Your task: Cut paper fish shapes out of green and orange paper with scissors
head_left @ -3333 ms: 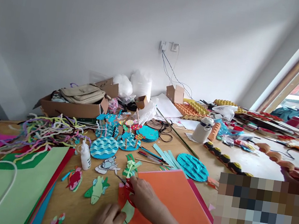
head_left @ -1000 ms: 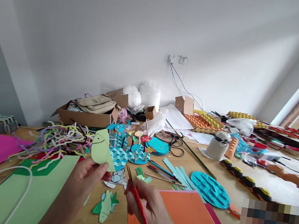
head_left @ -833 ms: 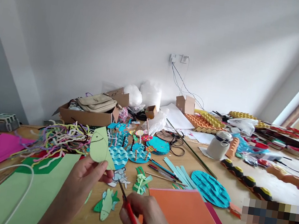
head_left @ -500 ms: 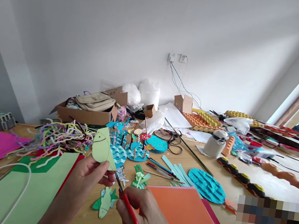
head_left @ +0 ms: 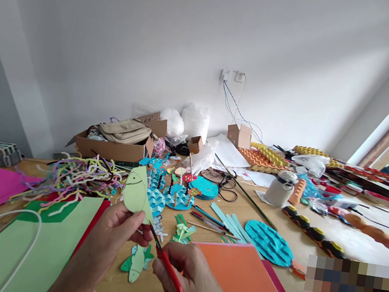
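Pinched between thumb and fingers of my left hand (head_left: 119,232) is a piece of light green paper (head_left: 135,193) with a fish outline drawn on it. My right hand (head_left: 186,271) grips red-handled scissors (head_left: 174,279). Their dark blades meet the lower right edge of the paper; how far apart the blades are is hard to see. Below, on the wooden table, lie cut-out green paper fish (head_left: 137,263). Green paper scraps (head_left: 182,229) and grey cut-outs (head_left: 158,228) lie just beyond my hands.
Pipe cleaners (head_left: 84,176) and green sheets (head_left: 33,248) are at left, with a white cable across. Orange paper (head_left: 236,284) lies at right, beside a blue corrugated disc (head_left: 268,242). Behind stand blue wave models (head_left: 179,197), a cardboard box (head_left: 113,148) and a pale jug (head_left: 280,189).
The paper and my left hand have shifted slightly to the right. The scissor blades still meet the paper's lower edge, and my right hand has barely moved.
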A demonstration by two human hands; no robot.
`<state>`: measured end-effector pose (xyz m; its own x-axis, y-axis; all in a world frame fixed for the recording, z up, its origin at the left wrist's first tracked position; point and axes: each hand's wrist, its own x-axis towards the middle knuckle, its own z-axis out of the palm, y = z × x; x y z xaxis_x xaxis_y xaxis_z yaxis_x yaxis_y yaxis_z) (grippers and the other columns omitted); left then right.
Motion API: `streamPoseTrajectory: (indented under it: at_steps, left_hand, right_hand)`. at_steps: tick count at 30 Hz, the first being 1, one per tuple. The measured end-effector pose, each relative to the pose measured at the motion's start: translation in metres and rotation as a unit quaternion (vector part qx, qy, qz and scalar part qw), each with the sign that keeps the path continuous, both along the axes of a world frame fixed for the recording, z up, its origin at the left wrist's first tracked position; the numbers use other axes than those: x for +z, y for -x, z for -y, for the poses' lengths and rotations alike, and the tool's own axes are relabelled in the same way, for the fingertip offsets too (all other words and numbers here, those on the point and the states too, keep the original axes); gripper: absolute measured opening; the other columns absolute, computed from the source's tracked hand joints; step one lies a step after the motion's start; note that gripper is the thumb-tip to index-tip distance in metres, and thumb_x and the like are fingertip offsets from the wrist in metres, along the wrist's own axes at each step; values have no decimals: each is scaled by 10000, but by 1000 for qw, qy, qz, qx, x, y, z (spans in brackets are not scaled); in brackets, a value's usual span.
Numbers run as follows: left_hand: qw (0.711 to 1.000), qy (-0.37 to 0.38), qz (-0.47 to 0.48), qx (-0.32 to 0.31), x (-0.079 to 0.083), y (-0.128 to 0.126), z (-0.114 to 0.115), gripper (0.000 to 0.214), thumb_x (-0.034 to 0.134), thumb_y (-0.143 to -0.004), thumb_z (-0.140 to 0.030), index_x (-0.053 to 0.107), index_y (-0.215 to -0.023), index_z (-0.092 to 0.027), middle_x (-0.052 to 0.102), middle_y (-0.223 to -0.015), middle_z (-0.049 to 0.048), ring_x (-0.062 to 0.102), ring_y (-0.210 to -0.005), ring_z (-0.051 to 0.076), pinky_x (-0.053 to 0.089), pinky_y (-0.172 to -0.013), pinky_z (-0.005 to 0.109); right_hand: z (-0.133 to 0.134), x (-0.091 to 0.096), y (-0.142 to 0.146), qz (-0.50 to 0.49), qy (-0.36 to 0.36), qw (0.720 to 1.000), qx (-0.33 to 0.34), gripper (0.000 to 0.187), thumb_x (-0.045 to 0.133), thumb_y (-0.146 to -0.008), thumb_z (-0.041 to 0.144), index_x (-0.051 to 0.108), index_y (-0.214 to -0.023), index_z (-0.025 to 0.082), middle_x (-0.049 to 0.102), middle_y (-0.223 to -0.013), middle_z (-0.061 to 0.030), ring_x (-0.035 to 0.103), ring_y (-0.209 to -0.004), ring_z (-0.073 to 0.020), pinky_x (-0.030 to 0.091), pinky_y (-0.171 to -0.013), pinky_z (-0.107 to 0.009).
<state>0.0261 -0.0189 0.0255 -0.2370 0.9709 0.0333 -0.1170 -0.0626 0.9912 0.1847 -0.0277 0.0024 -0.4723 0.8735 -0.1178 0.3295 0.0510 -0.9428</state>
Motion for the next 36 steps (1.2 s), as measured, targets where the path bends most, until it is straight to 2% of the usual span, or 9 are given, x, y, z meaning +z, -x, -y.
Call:
streamPoseTrajectory:
  at_steps: [2,4,13,22,30,36]
  left_hand:
    - [999,12,33,-41,-3,1,-1,163,728,-566,-310,683,-595,-156,680,-504,17,613,-462,158,534,-462,256]
    - [997,16,52,-56,-6,2,-2,153,737,-579,-297,682,-616,-159,681,-520,3,608,-473,143,531,-473,239]
    - [995,21,53,-76,-6,4,-2,158,742,-596,-293,663,-604,-156,677,-512,1,591,-462,128,523,-481,229]
    - [995,17,50,-80,-9,5,-1,135,732,-646,-278,681,-668,-155,673,-536,-10,597,-483,131,535,-502,238]
    - [993,9,56,-99,-7,4,-2,121,729,-666,-275,683,-673,-164,672,-539,-18,590,-485,121,523,-498,221]
    - [992,4,67,-111,-9,5,-1,131,731,-675,-284,681,-657,-164,673,-530,-16,595,-485,125,531,-500,227]
  right_hand:
    - [0,-1,-1,-2,-2,1000,1,289,534,-814,326,443,-569,201,455,-462,55,434,-398,-81,308,-386,-170]
    - [-1,-2,-1,0,-8,1000,1,294,537,-812,331,439,-566,202,448,-460,56,428,-398,-80,297,-379,-170]
    - [-2,-10,-3,7,-12,1000,-2,277,541,-813,338,445,-590,204,453,-471,54,444,-402,-86,295,-373,-170]
    - [-3,-7,-3,44,-66,997,-7,298,537,-803,289,407,-550,197,342,-469,65,383,-435,-81,218,-401,-189]
    - [-4,-16,-5,36,-72,997,-9,288,531,-813,324,443,-571,193,359,-469,68,349,-427,-73,213,-391,-186]
    - [-3,-10,-3,37,-71,997,-12,305,497,-797,313,400,-529,202,318,-454,71,325,-417,-73,213,-386,-191]
